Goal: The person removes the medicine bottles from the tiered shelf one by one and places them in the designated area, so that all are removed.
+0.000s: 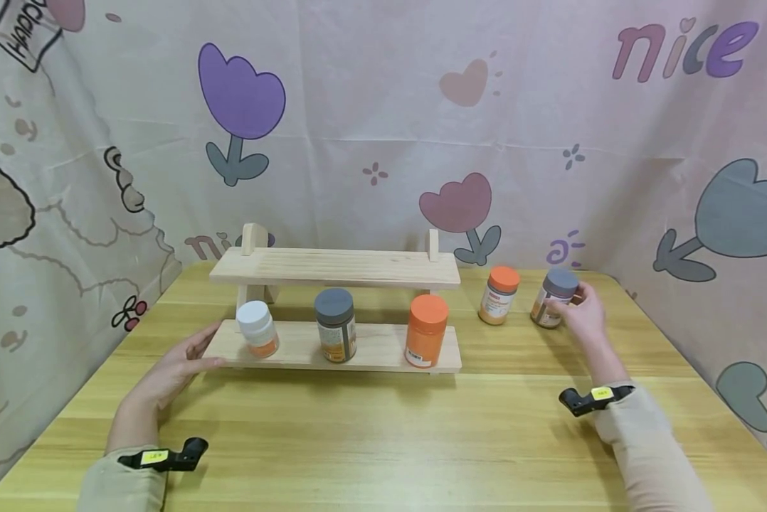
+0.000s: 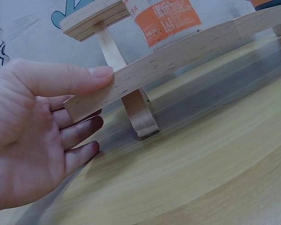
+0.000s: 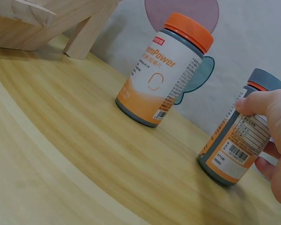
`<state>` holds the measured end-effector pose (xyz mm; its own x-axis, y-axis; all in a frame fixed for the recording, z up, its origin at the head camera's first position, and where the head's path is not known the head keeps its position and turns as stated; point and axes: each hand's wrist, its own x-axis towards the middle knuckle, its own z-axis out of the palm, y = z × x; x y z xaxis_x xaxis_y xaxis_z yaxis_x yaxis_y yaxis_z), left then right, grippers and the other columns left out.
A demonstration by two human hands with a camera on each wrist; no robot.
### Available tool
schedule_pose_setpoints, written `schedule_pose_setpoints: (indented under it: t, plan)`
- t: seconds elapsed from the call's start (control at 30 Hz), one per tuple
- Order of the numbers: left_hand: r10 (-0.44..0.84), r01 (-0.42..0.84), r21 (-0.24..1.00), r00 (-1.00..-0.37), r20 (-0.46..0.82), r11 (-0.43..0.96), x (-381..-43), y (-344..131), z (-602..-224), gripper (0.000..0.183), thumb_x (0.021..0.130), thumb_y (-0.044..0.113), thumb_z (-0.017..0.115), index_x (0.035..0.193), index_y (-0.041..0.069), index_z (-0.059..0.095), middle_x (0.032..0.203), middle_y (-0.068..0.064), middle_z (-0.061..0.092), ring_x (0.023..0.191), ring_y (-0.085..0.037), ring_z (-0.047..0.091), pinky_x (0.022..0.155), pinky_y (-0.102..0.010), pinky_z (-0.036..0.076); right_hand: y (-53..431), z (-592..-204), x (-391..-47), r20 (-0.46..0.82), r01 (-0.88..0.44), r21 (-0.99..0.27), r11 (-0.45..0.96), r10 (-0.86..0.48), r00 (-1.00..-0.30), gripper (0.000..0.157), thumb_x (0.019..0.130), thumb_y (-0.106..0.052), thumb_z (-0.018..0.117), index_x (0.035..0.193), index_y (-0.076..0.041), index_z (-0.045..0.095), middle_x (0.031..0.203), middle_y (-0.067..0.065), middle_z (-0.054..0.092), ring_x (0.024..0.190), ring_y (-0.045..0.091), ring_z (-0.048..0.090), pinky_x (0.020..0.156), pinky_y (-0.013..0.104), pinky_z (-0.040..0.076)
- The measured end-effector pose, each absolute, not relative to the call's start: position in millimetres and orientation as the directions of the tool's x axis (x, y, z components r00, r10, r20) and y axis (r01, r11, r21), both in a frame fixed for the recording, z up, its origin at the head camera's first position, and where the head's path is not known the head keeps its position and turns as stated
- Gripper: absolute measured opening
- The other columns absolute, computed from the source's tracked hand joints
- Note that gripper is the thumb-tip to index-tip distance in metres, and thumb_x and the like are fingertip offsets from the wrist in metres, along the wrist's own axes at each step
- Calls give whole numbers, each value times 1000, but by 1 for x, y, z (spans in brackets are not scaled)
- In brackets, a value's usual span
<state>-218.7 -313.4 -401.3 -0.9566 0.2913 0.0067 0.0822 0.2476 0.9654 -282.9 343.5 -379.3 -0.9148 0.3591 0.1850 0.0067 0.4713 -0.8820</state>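
Grip at far left: left hand (image 1: 177,364) pinches the lower end of the two-tier pale wooden shelf (image 1: 335,267). Well right, beyond the orange-lidded cylindrical bottle (image 1: 499,299), the grey-lidded, orange-labelled cylindrical bottle (image 3: 235,143) stands upright, left of the nearer right hand (image 1: 585,316), held between thumb and fingers.

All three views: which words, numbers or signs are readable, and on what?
"nice": wall cloth, upper right; again, partly hidden, behind the shelf.
"Power": orange-lidded bottle right of the shelf; letters before it unclear, smaller print blurred.
Too small or blurred: print and barcode digits on the held bottle; labels on the white jar, gray-lidded jar and orange jar; left wrist tag, right wrist tag.
Unclear: lettering at the cloth's upper left.
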Motion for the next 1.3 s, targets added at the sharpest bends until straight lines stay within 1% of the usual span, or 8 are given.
schedule_pose_setpoints:
  t: [0.2, 0.5, 0.67, 0.8, 0.9, 1.03, 1.13, 1.3]
  plan:
    - [292, 93, 964, -956, 16, 251, -219, -313, -401, 81, 89, 8, 59, 145, -8, 2, 149, -29, -2, 136, -42, 4, 88, -5, 33, 343, -380, -283, 149, 28, -900, 435, 367, -918, 73, 85, -18, 66, 143, 3, 25, 139, 23, 37, 122, 35, 37, 101, 46, 34]
    - [291, 91, 963, -957, 13, 255, -219, -313, -400, 81, 89, 9, 59, 145, -8, 2, 150, -29, -1, 135, -44, 4, 88, -5, 34, 346, -382, -280, 178, -20, -896, 444, 317, -932, 71, 88, -18, 62, 142, 6, 23, 136, 27, 36, 120, 37, 38, 100, 47, 34]
    - [294, 93, 960, -956, 12, 263, -218, -313, -400, 81, 89, 8, 59, 145, -8, 2, 150, -29, -2, 134, -45, 2, 88, -5, 33, 349, -386, -275, 167, -11, -912, 411, 346, -923, 70, 87, -23, 66, 140, 5, 29, 131, 22, 42, 102, 13, 48, 84, 20, 43]
    - [290, 84, 960, -957, 3, 266, -218, -313, -399, 82, 89, 9, 59, 145, -7, 1, 150, -28, -3, 134, -45, 0, 88, -4, 32, 354, -387, -269, 171, -28, -920, 392, 337, -926, 72, 86, -26, 67, 139, 6, 30, 129, 19, 45, 92, -1, 46, 76, 11, 41]
    - [289, 81, 960, -957, 0, 267, -218, -313, -400, 82, 90, 9, 59, 145, -7, 1, 150, -28, -4, 134, -45, 0, 88, -4, 32, 359, -385, -264, 178, -40, -916, 399, 317, -931, 71, 87, -25, 65, 139, 8, 29, 124, 14, 48, 89, -5, 45, 76, 9, 41]
    - [293, 81, 961, -956, 0, 265, -219, -314, -401, 82, 90, 9, 59, 145, -7, 1, 150, -28, -4, 135, -45, 0, 88, -5, 32, 365, -381, -254, 196, -66, -914, 401, 293, -936, 66, 89, -22, 63, 136, 12, 31, 105, -7, 55, 84, -11, 47, 75, 6, 40]
    - [294, 84, 961, -956, 3, 262, -220, -314, -401, 82, 90, 9, 58, 145, -7, 0, 150, -28, -5, 134, -45, 0, 88, -5, 32, 369, -378, -247, 223, -105, -922, 373, 290, -931, 58, 89, -19, 63, 132, 10, 39, 90, -24, 56, 81, -14, 51, 73, 4, 40]
    - [297, 87, 961, -955, 5, 263, -220, -315, -402, 82, 89, 8, 59, 145, -7, 1, 150, -28, -5, 134, -45, -1, 89, -5, 32, 371, -377, -240, 239, -131, -934, 331, 309, -921, 31, 87, -23, 66, 114, -11, 57, 85, -28, 59, 80, -13, 55, 71, 6, 43]
